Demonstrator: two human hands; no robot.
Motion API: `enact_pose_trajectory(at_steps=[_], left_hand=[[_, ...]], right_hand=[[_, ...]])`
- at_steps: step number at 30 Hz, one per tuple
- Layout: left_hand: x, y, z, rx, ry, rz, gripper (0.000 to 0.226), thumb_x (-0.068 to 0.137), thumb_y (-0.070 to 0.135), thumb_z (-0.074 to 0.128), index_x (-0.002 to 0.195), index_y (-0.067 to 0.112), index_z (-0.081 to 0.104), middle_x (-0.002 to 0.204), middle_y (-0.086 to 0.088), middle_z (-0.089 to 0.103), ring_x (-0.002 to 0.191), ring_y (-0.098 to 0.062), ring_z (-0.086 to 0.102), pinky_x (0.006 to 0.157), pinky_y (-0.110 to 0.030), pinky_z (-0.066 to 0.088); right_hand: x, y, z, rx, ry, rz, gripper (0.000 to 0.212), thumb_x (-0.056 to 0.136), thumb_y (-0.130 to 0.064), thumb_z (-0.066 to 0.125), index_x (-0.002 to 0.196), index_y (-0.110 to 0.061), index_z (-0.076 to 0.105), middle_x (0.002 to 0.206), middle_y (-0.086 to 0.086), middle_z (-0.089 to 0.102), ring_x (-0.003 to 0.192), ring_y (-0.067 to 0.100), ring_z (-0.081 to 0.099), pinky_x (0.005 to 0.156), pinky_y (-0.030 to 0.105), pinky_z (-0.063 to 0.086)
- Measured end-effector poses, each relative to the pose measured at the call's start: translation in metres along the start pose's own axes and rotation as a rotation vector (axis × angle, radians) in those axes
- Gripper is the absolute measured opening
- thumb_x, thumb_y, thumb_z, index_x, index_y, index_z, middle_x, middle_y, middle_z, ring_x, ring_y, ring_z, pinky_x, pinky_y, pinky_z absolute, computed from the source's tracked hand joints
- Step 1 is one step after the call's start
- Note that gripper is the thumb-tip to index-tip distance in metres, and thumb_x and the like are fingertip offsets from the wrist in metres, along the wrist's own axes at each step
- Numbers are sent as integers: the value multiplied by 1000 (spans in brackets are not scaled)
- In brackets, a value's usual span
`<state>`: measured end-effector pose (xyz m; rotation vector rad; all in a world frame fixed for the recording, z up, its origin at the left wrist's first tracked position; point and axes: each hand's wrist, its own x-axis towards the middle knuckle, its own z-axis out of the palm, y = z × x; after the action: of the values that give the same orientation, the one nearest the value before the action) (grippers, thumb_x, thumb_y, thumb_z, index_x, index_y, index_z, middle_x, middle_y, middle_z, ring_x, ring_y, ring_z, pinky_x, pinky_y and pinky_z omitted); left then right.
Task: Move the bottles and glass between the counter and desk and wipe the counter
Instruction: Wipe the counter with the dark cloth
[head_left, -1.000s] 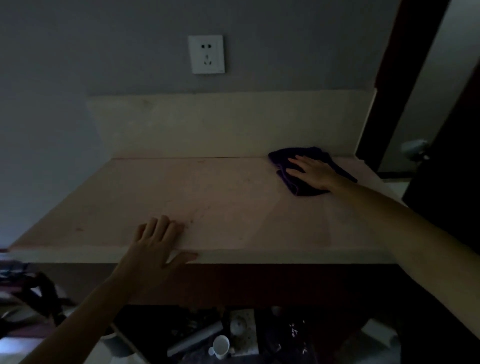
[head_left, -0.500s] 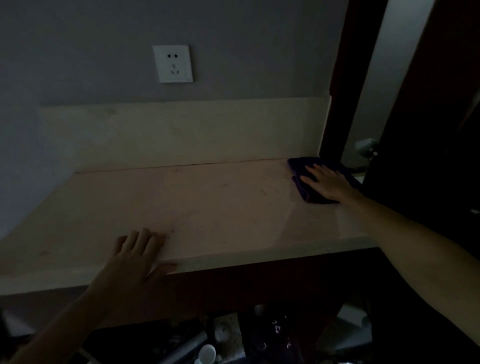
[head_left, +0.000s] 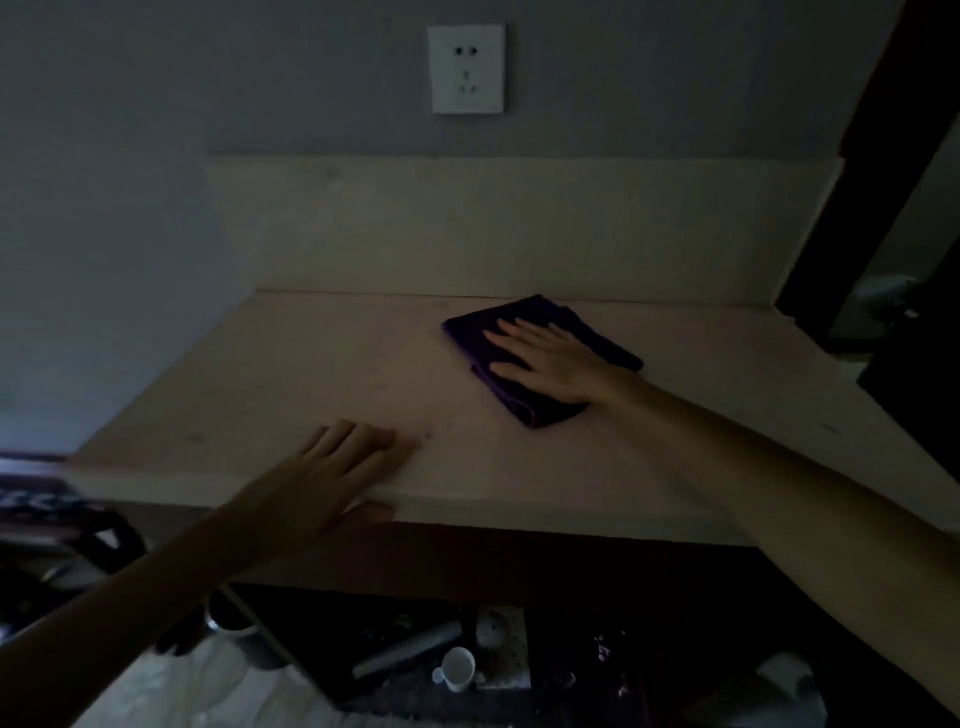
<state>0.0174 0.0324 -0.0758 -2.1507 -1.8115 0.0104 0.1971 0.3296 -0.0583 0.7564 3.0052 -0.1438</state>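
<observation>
A folded dark purple cloth (head_left: 470, 332) lies on the pale stone counter (head_left: 649, 415), near the back splash and right of centre. My right hand (head_left: 545, 358) presses flat on the cloth with straight, spread fingers. My left hand (head_left: 332, 473) rests at the counter's front edge, fingers flat on top and thumb against the edge face. No bottles or glass stand on the counter. The room is dim.
A white wall socket (head_left: 466, 67) sits above the back splash. A dark door frame (head_left: 883, 156) borders the counter on the right. Below the counter lie a white cup (head_left: 457, 667), a grey tube (head_left: 410, 649) and other dark clutter.
My right hand has slid the cloth from the counter's far right corner leftward toward the middle. My left hand has stayed at the front edge.
</observation>
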Motion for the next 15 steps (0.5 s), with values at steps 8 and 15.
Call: enact_pose_trajectory(at_steps=[8, 15], left_hand=[[-3, 2, -3, -2, -64, -38, 64, 98, 53, 35, 151, 16, 30, 140, -10, 49, 117, -26, 51, 98, -40, 45], [-4, 2, -4, 11, -107, -75, 66, 97, 51, 38, 153, 19, 25, 148, -10, 39, 127, -27, 43, 106, -41, 37]], right_hand=[[126, -92, 3, -37, -31, -411, 64, 95, -65, 17, 153, -41, 4, 163, -16, -4, 150, 5, -4, 121, 40, -1], [227, -186, 4, -42, -54, -635, 67, 92, -71, 15, 153, -42, 7, 164, -14, 0, 150, 8, 0, 122, 44, 1]])
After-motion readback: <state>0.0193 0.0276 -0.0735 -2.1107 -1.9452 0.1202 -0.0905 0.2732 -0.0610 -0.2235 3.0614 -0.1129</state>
